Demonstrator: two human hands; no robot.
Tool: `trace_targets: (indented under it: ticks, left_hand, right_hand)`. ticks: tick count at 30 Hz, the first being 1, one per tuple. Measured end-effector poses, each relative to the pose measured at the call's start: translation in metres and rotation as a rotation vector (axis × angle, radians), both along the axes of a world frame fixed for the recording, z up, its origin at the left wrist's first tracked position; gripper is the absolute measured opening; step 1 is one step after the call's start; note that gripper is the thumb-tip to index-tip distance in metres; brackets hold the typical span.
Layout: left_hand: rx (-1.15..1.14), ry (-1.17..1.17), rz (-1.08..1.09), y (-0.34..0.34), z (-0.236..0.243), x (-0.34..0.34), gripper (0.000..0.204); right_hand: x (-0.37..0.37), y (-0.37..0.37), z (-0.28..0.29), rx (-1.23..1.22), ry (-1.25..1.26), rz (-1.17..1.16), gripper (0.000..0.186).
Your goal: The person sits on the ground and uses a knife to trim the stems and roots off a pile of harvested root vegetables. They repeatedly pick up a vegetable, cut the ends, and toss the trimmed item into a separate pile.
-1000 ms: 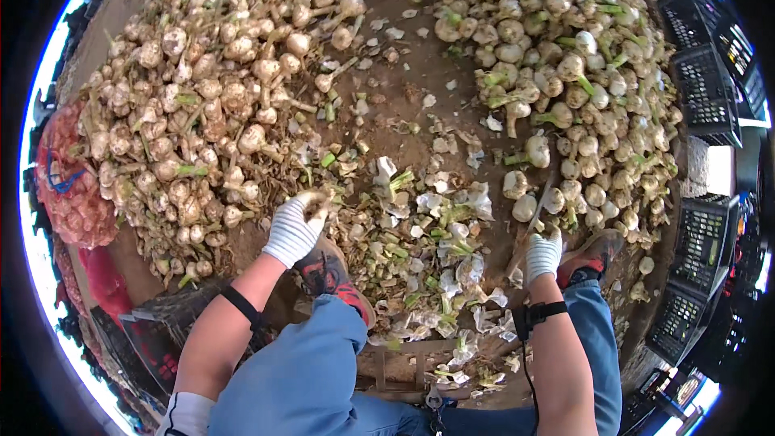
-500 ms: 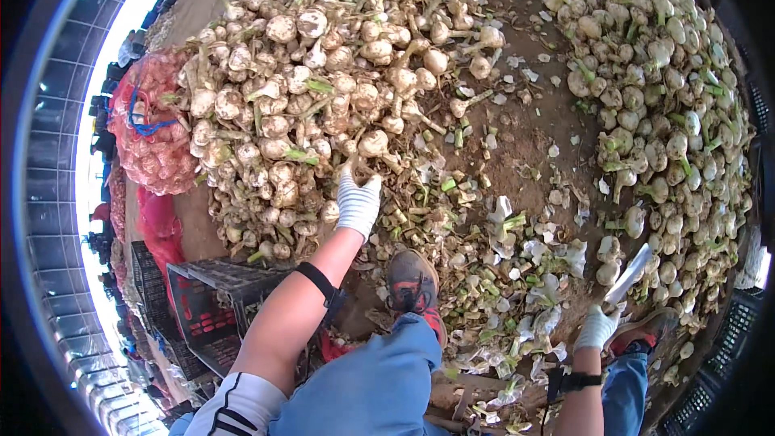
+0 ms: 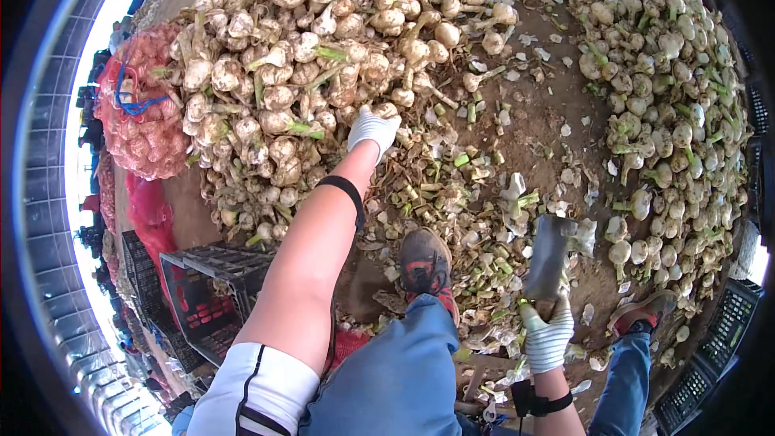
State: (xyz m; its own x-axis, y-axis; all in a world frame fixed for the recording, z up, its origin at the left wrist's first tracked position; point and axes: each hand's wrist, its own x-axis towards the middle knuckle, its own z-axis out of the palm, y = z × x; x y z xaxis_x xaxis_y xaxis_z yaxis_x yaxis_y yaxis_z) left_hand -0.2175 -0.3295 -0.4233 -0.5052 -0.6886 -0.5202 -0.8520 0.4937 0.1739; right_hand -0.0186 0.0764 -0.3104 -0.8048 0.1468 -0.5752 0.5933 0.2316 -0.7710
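Note:
My left hand (image 3: 374, 131), in a white striped glove, closes round a garlic bulb (image 3: 384, 111) at the near edge of a large heap of garlic (image 3: 278, 97). Its fingertips are mostly hidden against the heap. The bulbs are pale and dirt-smeared, many with stubby stalks. My right hand (image 3: 549, 337), gloved alike, grips a cleaver-like knife whose broad grey blade (image 3: 549, 257) points away from me. That blade hangs over cut stalks and papery skins (image 3: 484, 250), well to the right of my left hand.
A second garlic heap (image 3: 654, 105) lies along the right. On the left stand a full red mesh sack (image 3: 141, 121) and a black plastic crate (image 3: 206, 299). More black crates (image 3: 726, 327) line the right edge. My shoes (image 3: 425, 262) rest among the trimmings.
My left hand has moved from reaching with parted fingers to closing on a bulb. My right hand has swung the knife leftward from the right heap, its blade now turned broadside.

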Motion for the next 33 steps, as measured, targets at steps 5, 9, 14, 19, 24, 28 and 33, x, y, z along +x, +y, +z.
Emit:
trace_targets:
  ticks: [5,9,14,19,24,28,33]
  left_hand:
    - [0.026,0.112,-0.086,0.005,0.015,0.006,0.088]
    - [0.488,0.439,0.112,0.023,0.036,0.022,0.058]
    - [1.233,0.56,0.355,0.065,0.112,0.028,0.046]
    - [1.655,0.811,0.219,0.108,0.186,0.023,0.046]
    - [1.911,0.975,0.165,0.143,0.19,0.018,0.041]
    - [1.816,1.041,0.134,0.16,0.182,0.001,0.042]
    - [1.822,1.071,0.213,0.168,0.183,-0.026,0.044]
  right_hand:
    - [0.017,-0.004,-0.012,-0.081,-0.01,-0.016,0.039]
    - [0.017,-0.003,-0.004,0.069,-0.033,0.04,0.03]
    - [0.009,-0.007,-0.001,0.071,-0.122,-0.103,0.025]
    - [0.004,-0.024,-0.004,-0.191,-0.208,-0.231,0.022]
    - [-0.018,-0.056,0.034,-0.379,-0.299,-0.202,0.023]
    - [-0.028,-0.094,0.048,-0.448,-0.222,-0.285,0.019]
    - [-0.033,-0.109,0.022,-0.74,-0.29,-0.23,0.038]
